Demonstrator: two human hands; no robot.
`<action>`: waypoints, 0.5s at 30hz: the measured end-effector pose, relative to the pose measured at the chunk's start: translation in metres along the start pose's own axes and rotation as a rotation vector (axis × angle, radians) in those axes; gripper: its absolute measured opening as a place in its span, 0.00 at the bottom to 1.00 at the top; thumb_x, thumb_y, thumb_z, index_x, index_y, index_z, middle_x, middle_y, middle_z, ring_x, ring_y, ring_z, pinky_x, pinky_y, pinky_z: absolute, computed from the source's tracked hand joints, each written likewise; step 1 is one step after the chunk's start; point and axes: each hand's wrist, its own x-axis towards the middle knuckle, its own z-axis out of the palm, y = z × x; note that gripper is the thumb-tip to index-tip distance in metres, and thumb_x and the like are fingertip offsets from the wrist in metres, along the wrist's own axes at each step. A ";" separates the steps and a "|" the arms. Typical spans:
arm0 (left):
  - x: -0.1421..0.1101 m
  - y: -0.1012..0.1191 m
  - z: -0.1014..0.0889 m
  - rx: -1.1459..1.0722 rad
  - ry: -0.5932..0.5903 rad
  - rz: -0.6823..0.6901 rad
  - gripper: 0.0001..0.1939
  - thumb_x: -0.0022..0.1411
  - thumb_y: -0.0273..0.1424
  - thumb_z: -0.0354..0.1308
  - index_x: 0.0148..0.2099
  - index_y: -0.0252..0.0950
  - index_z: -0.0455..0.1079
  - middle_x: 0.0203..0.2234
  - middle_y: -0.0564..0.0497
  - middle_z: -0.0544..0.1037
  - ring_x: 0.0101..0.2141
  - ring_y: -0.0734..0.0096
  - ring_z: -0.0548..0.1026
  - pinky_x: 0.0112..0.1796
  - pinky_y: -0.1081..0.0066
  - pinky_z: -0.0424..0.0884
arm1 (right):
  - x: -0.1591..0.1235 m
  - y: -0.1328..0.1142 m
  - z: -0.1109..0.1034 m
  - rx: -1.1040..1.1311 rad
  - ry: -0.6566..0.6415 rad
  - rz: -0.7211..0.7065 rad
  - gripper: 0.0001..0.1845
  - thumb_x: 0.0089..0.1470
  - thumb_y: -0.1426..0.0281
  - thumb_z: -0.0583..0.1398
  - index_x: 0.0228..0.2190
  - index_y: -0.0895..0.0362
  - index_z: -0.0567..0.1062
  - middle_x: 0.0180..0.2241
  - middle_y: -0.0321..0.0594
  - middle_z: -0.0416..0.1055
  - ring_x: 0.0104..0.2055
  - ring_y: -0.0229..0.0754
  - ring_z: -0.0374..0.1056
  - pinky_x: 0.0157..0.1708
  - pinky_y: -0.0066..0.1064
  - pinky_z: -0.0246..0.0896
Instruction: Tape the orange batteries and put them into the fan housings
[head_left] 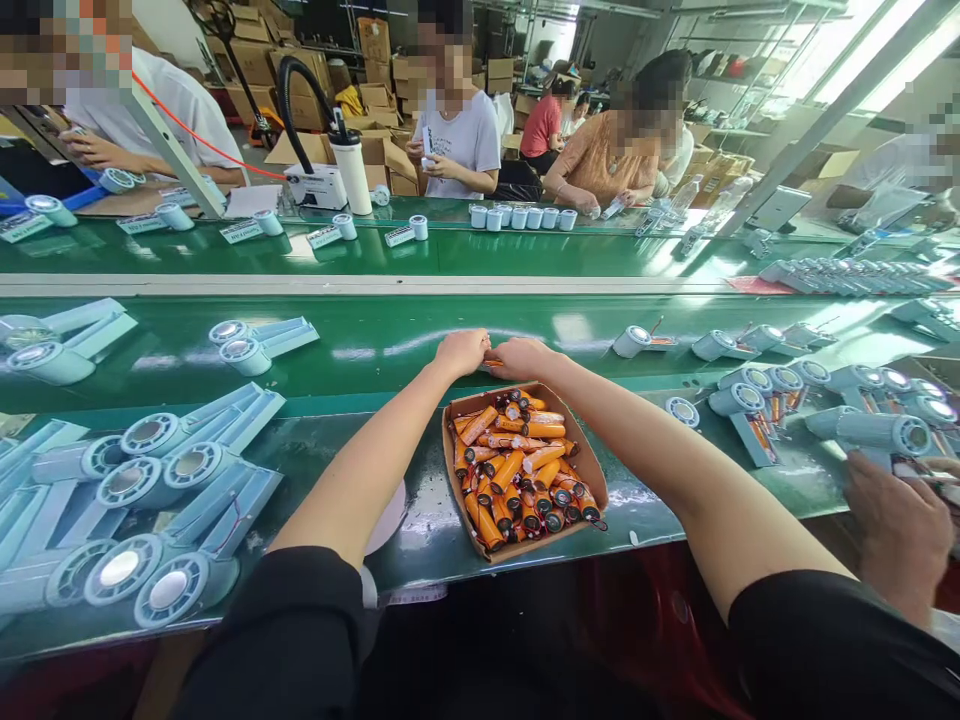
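Observation:
Both my hands meet just past the far edge of a cardboard box full of orange batteries with thin wires. My left hand is closed, its fingers curled close to the other hand; what they pinch is hidden. In my right hand, also closed, a bit of an orange battery shows at the fingertips. Most of that battery is covered by the hands. Light-blue fan housings with open handles lie in a pile left of my left arm.
A green conveyor belt runs across in front. More blue housings with orange batteries stand at the right, near a co-worker's hand. Across the line, several people work by a white machine with a black hose.

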 end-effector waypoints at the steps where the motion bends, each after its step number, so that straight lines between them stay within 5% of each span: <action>1: 0.000 0.003 0.000 -0.018 0.002 0.002 0.17 0.77 0.36 0.47 0.57 0.40 0.75 0.52 0.43 0.84 0.53 0.57 0.81 0.54 0.59 0.72 | 0.000 0.000 -0.001 0.004 -0.003 0.004 0.21 0.69 0.60 0.59 0.57 0.54 0.81 0.51 0.56 0.83 0.51 0.58 0.80 0.47 0.40 0.72; 4: -0.009 0.014 -0.005 -0.072 0.046 0.030 0.21 0.76 0.34 0.48 0.66 0.39 0.69 0.57 0.41 0.82 0.58 0.58 0.78 0.57 0.62 0.72 | 0.002 0.000 -0.011 0.029 0.007 -0.002 0.19 0.66 0.63 0.62 0.52 0.56 0.84 0.49 0.55 0.84 0.50 0.55 0.80 0.47 0.37 0.72; 7: -0.048 0.017 -0.015 -0.105 0.129 0.085 0.30 0.72 0.34 0.55 0.73 0.35 0.61 0.65 0.37 0.75 0.67 0.56 0.70 0.66 0.55 0.65 | -0.006 0.004 -0.025 0.075 0.067 -0.026 0.15 0.63 0.67 0.64 0.48 0.54 0.86 0.48 0.50 0.85 0.50 0.52 0.80 0.49 0.35 0.71; 10: -0.127 -0.007 -0.024 -0.129 0.156 0.127 0.26 0.70 0.38 0.56 0.67 0.38 0.71 0.63 0.42 0.78 0.65 0.54 0.72 0.67 0.53 0.66 | -0.037 0.014 -0.031 0.133 0.187 -0.013 0.19 0.65 0.71 0.60 0.54 0.54 0.83 0.54 0.48 0.82 0.54 0.50 0.77 0.53 0.35 0.70; 13: -0.223 -0.059 -0.026 -0.212 0.147 0.124 0.23 0.72 0.51 0.53 0.51 0.44 0.82 0.49 0.49 0.86 0.50 0.56 0.83 0.57 0.58 0.77 | -0.089 0.024 -0.017 0.261 0.281 -0.020 0.21 0.70 0.67 0.55 0.57 0.58 0.81 0.52 0.49 0.82 0.50 0.48 0.78 0.51 0.36 0.72; 15: -0.276 -0.095 -0.022 -0.180 0.172 0.093 0.25 0.69 0.56 0.55 0.48 0.46 0.83 0.48 0.48 0.87 0.50 0.53 0.83 0.57 0.57 0.78 | -0.123 0.024 0.001 0.370 0.292 -0.097 0.18 0.70 0.63 0.58 0.53 0.56 0.83 0.48 0.46 0.83 0.47 0.48 0.79 0.50 0.38 0.73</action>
